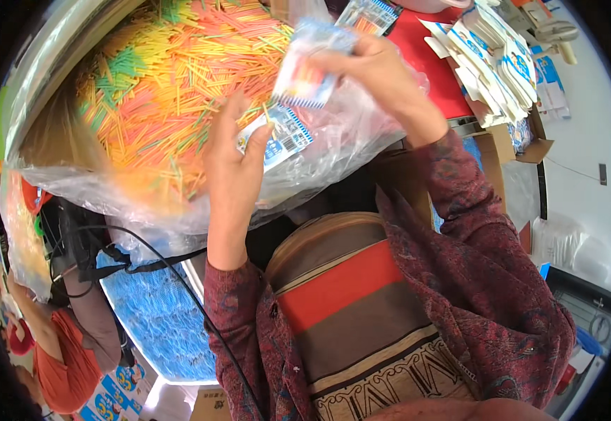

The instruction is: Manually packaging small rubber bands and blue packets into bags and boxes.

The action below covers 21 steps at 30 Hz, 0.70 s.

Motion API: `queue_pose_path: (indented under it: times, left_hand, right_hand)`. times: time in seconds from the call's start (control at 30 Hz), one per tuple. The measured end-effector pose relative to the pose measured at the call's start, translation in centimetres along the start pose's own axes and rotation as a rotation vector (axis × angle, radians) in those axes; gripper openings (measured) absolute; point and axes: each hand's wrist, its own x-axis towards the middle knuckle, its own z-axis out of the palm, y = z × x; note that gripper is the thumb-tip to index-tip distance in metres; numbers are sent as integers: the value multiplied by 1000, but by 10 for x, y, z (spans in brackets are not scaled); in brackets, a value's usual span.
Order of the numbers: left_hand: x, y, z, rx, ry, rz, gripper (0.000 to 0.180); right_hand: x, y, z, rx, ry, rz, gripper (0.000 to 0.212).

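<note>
My right hand pinches a small printed plastic packet, white and blue, with orange shapes showing on it, above the near right of a heap. That heap is made of thin sticks in orange, yellow, pink and green. My left hand is at the heap's near edge, fingers and thumb apart and slightly blurred. Beside its thumb lies a second packet with a barcode; the thumb overlaps it. A thin yellowish stick shows at the thumb tip; whether the hand touches it is unclear.
Clear plastic sheeting runs along the heap's near side. Another filled packet lies beyond on a red surface. Stacked white and blue cartons stand at right. A black cable crosses at left, near a co-worker in orange.
</note>
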Motion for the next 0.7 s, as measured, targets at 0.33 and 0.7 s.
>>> queue_pose_path:
  times: [0.33, 0.7]
  left_hand:
    - [3, -32, 1, 833, -55, 366, 30]
    - [10, -49, -5, 839, -2, 329, 14]
  right_hand:
    - [74, 107, -123, -55, 268, -572, 30]
    - [48, 37, -60, -1041, 647, -549, 27]
